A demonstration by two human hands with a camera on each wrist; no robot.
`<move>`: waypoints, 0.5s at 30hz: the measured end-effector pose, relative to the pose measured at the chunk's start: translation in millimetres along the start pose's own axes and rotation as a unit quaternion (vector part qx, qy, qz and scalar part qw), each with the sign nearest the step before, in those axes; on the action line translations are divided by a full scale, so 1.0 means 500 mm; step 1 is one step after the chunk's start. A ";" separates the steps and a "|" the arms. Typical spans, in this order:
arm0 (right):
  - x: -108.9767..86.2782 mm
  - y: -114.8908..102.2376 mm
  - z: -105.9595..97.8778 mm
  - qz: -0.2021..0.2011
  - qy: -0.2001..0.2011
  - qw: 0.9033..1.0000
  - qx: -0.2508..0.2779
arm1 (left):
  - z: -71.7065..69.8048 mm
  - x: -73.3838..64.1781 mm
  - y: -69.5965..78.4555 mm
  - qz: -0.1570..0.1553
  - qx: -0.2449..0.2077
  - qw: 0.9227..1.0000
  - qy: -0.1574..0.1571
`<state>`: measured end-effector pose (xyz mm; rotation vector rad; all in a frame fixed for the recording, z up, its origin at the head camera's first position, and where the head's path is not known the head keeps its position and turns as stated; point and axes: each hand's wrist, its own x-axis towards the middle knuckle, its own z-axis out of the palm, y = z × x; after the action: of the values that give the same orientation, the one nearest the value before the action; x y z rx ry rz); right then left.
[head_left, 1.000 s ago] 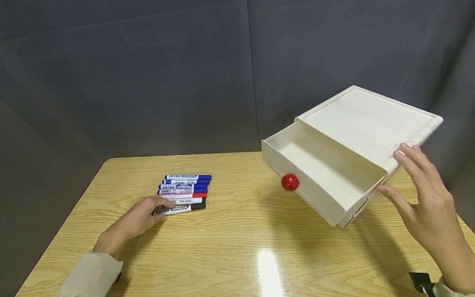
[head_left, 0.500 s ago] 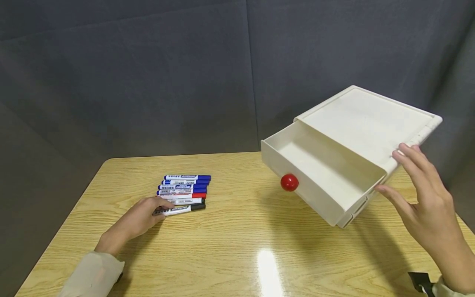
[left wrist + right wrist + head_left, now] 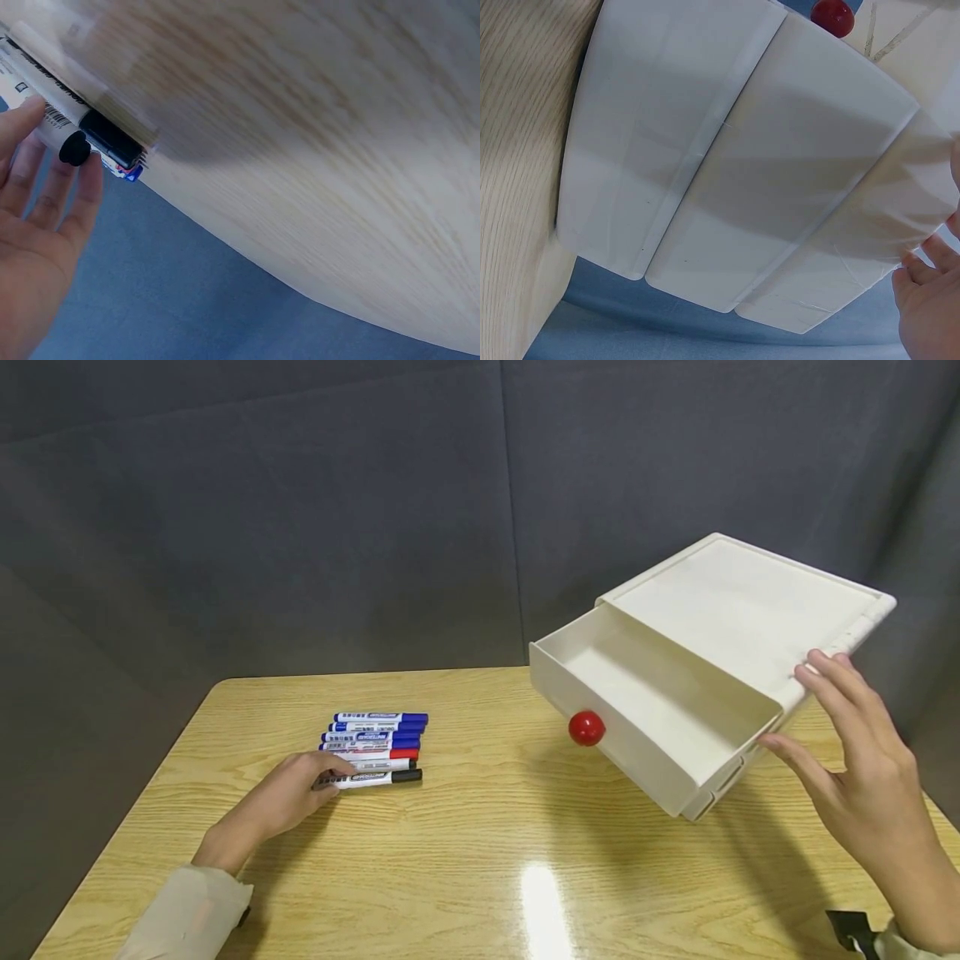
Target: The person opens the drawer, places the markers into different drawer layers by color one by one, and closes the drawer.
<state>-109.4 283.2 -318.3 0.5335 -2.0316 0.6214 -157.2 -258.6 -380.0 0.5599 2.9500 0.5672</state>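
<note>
My left hand (image 3: 288,789) pinches the nearest whiteboard marker (image 3: 375,779), white with a black cap, between thumb and fingers. In the left wrist view the end of this marker (image 3: 58,135) sticks out of the grip, beside another black-capped marker (image 3: 109,139). Past it lie a red-capped marker (image 3: 403,754) and several blue-capped markers (image 3: 382,717) in a row. To the right, a white drawer unit (image 3: 750,602) has its top drawer (image 3: 637,743) pulled out, with a red round knob (image 3: 587,727). My right hand (image 3: 870,768) touches the unit's right edge with thumb and extended fingers.
Everything stands on a light wood table (image 3: 465,852). A dark grey curtain (image 3: 375,527) hangs behind it. In the right wrist view the unit's side panel (image 3: 742,165) shows several stacked sections.
My left hand has shifted the black-capped marker slightly to the right and away from me, against its neighbour. The right hand and the drawer unit look unchanged.
</note>
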 end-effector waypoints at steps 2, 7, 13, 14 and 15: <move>0.000 -0.001 0.000 0.001 0.001 1.000 0.002 | -0.002 0.000 0.003 0.004 0.000 1.000 0.006; 0.001 0.000 -0.001 0.001 -0.001 1.000 0.002 | -0.004 0.002 0.006 0.016 0.000 1.000 0.024; -0.001 0.003 -0.001 0.004 -0.004 1.000 0.001 | -0.009 0.004 0.016 0.027 -0.003 0.999 0.037; -0.002 0.003 -0.001 0.004 -0.005 1.000 0.001 | -0.010 0.005 0.017 0.029 -0.006 0.999 0.039; -0.002 0.004 -0.001 0.004 -0.005 1.000 0.000 | -0.011 0.005 0.020 0.029 -0.008 0.999 0.041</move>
<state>-109.5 285.1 -319.2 0.5298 -2.0440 0.6253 -157.1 -251.2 -371.1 0.6380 3.0117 0.6343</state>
